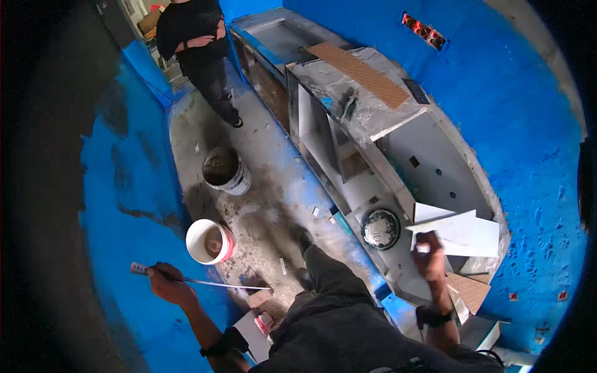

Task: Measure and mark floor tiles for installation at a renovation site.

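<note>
My left hand [166,285] is closed around a long, thin tool [224,285] with a pale handle end and a narrow light strip reaching right over the floor. Whether that strip is a blade seen edge-on, I cannot tell. At the right, my right hand [429,261] is curled closed at the near edge of white panel pieces [457,233]. Something small and white shows between its fingers, too small to name. Left of that hand, a round dark container with pale contents [380,229] sits on the built-in counter frame [398,177].
A white bucket [200,239] and a mud-stained bucket [239,182] stand on the dirty floor. A person in dark clothes [199,56] stands at the far left. A brown ridged board [360,74] lies across the counter. Blue-coated walls [485,99] flank both sides.
</note>
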`<action>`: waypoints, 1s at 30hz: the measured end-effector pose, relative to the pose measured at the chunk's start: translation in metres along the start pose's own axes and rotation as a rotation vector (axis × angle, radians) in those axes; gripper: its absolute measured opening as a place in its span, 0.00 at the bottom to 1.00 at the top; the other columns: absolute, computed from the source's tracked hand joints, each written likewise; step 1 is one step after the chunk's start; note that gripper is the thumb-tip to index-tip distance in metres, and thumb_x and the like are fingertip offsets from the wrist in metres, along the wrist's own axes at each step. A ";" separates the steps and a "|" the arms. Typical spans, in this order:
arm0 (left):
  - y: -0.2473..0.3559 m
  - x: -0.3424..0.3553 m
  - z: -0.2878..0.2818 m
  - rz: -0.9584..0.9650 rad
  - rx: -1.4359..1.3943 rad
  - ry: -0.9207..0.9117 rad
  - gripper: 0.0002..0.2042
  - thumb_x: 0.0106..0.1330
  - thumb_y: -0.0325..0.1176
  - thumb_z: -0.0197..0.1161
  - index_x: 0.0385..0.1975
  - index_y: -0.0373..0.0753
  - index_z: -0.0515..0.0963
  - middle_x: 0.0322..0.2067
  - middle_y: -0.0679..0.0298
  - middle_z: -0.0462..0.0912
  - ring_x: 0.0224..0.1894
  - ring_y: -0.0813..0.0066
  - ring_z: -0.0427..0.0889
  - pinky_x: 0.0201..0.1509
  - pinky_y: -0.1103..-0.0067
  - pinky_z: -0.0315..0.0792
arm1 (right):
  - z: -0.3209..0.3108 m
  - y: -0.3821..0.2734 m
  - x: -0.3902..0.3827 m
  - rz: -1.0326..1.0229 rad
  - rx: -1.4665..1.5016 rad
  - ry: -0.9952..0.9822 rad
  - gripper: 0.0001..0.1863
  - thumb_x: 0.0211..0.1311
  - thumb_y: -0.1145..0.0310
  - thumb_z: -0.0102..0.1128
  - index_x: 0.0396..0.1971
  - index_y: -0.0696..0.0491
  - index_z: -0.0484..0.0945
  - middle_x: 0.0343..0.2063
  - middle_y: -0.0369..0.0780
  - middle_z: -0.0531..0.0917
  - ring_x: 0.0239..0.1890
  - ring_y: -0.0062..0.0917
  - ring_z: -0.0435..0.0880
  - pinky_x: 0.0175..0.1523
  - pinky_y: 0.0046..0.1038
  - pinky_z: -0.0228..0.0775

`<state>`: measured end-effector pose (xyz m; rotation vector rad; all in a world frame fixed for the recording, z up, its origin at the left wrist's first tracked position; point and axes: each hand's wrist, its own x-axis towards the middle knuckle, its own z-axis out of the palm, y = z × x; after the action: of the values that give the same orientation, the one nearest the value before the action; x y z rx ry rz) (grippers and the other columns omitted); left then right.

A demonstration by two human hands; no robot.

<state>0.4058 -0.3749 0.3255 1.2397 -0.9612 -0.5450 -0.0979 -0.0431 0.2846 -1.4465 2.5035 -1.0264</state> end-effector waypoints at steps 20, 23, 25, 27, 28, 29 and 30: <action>-0.063 0.233 0.201 0.022 0.037 -0.030 0.16 0.68 0.31 0.51 0.14 0.45 0.62 0.15 0.71 0.61 0.15 0.82 0.57 0.17 0.80 0.48 | 0.388 0.170 0.159 0.311 -0.022 -0.600 0.15 0.45 0.58 0.73 0.29 0.52 0.81 0.31 0.44 0.85 0.31 0.40 0.84 0.41 0.41 0.79; -0.116 0.273 0.214 0.151 0.326 -0.023 0.10 0.56 0.26 0.56 0.14 0.41 0.67 0.14 0.68 0.65 0.16 0.76 0.61 0.20 0.77 0.52 | 0.389 0.217 0.193 0.004 -0.124 -0.781 0.08 0.48 0.72 0.70 0.23 0.50 0.76 0.16 0.34 0.74 0.21 0.25 0.78 0.25 0.32 0.69; -0.079 0.283 0.226 -0.010 0.039 -0.218 0.15 0.69 0.31 0.54 0.17 0.39 0.68 0.20 0.71 0.69 0.22 0.84 0.64 0.22 0.78 0.55 | 0.408 0.126 0.220 0.238 0.068 -0.566 0.15 0.52 0.59 0.67 0.13 0.50 0.79 0.17 0.42 0.82 0.20 0.37 0.81 0.28 0.40 0.73; -0.080 0.306 0.262 -0.143 -0.022 -0.187 0.14 0.74 0.31 0.50 0.23 0.38 0.70 0.19 0.72 0.69 0.19 0.86 0.62 0.21 0.82 0.54 | 0.412 0.153 0.230 0.077 -0.148 -0.524 0.11 0.47 0.65 0.69 0.16 0.55 0.80 0.18 0.45 0.84 0.23 0.41 0.83 0.32 0.41 0.76; -0.073 0.317 0.263 -0.128 -0.011 -0.165 0.14 0.74 0.31 0.50 0.23 0.38 0.70 0.19 0.72 0.69 0.19 0.86 0.62 0.21 0.82 0.54 | 0.421 0.127 0.237 0.208 0.029 -0.491 0.10 0.45 0.66 0.69 0.14 0.54 0.80 0.15 0.43 0.83 0.21 0.37 0.83 0.32 0.38 0.76; -0.065 0.328 0.265 -0.149 -0.027 -0.206 0.13 0.75 0.32 0.49 0.25 0.39 0.70 0.18 0.73 0.68 0.19 0.87 0.62 0.20 0.83 0.54 | 0.432 0.099 0.246 0.240 0.044 -0.559 0.11 0.45 0.65 0.68 0.12 0.54 0.79 0.14 0.43 0.82 0.20 0.35 0.82 0.31 0.37 0.76; -0.063 0.342 0.269 -0.175 -0.061 -0.254 0.12 0.76 0.32 0.49 0.27 0.39 0.71 0.18 0.73 0.67 0.18 0.88 0.62 0.20 0.83 0.54 | 0.438 0.078 0.263 0.275 0.046 -0.611 0.12 0.45 0.64 0.68 0.11 0.54 0.79 0.12 0.42 0.81 0.18 0.32 0.81 0.31 0.36 0.76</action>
<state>0.3652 -0.8094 0.3795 1.2262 -1.0439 -0.8797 -0.1376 -0.4492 -0.0325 -1.1325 2.1262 -0.4895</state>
